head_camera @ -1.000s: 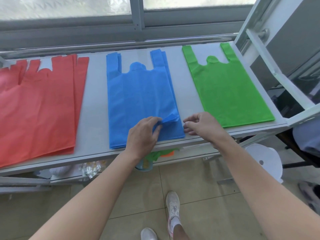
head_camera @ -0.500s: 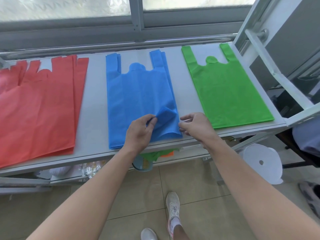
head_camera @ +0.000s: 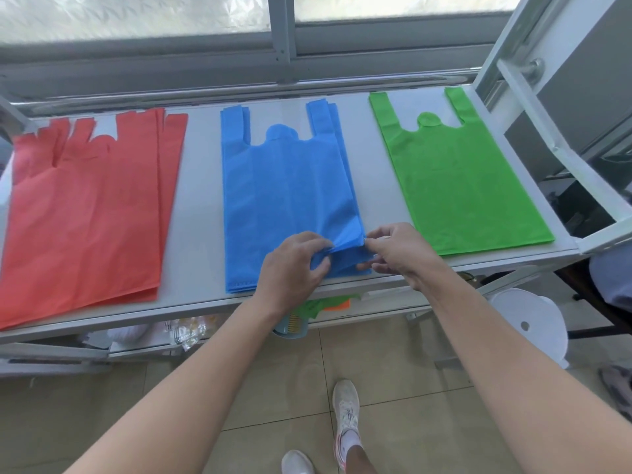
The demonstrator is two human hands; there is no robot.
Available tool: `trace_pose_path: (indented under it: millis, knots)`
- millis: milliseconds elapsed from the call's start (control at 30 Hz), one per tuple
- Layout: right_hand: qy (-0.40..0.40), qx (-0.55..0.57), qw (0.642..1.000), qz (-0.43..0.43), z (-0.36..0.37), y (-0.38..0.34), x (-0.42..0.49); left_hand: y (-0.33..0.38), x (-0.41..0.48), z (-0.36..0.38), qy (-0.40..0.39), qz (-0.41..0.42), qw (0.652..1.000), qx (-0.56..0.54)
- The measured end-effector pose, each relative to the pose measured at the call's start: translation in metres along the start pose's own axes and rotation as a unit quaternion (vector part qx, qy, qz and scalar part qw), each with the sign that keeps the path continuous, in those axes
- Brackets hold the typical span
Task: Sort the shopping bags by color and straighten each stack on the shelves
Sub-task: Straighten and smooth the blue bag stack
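- Bright daylight thru the frosted window [head_camera: 136, 12]; panes blown out, a bit of glare.
- Below the window: soft, even light, faint shadows, vivid colours.
- Far right of the window: white frame [head_camera: 513, 29] leans & bows, wide-angle distortion.
- Slightly soft overall.

A flat stack of plain blue non-woven bags [head_camera: 287, 186] lies on the pale grey metal shelf [head_camera: 200, 200]. Left of it is a stack of plain red-orange non-woven bags [head_camera: 85, 206]; right of it, a stack of plain bright green non-woven bags [head_camera: 455, 179]. Below it are beige square floor tiles [head_camera: 273, 388] and a white sneaker [head_camera: 346, 415].
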State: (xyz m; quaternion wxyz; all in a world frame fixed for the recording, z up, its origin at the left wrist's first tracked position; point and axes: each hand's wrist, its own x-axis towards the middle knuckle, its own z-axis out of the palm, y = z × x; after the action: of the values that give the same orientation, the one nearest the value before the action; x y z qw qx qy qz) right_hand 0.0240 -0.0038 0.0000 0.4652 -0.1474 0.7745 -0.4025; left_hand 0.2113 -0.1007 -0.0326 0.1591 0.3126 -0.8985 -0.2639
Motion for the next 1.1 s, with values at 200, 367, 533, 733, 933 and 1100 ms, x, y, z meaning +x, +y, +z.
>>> trace_pose_path:
  millis: [200, 367, 533, 733, 933, 1100]
  knots:
    - [-0.006, 0.034, 0.999, 0.008, 0.001, 0.002, -0.001, 0.001, -0.011, 0.01, 0.034, 0.065, 0.993, 0.096]
    - [0.013, -0.051, 0.996, -0.074, 0.001, 0.007, 0.004, 0.004, -0.014, 0.023, 0.076, 0.061, 0.991, 0.092]
    - [-0.022, -0.013, 0.999, -0.025, -0.001, 0.003, 0.009, -0.001, -0.016, 0.03, 0.075, 0.096, 0.988, 0.096]
    - [-0.009, -0.066, 0.996, -0.06, 0.0, 0.004, 0.011, -0.015, -0.024, 0.024, 0.055, 0.136, 0.982, 0.118]
    - [-0.021, -0.047, 0.997, -0.055, -0.003, 0.004, 0.013, -0.024, -0.027, 0.023, 0.031, 0.155, 0.98, 0.124]
    - [-0.051, -0.013, 0.997, -0.049, -0.004, 0.004, 0.013, -0.025, -0.027, 0.024, 0.033, 0.153, 0.982, 0.105]
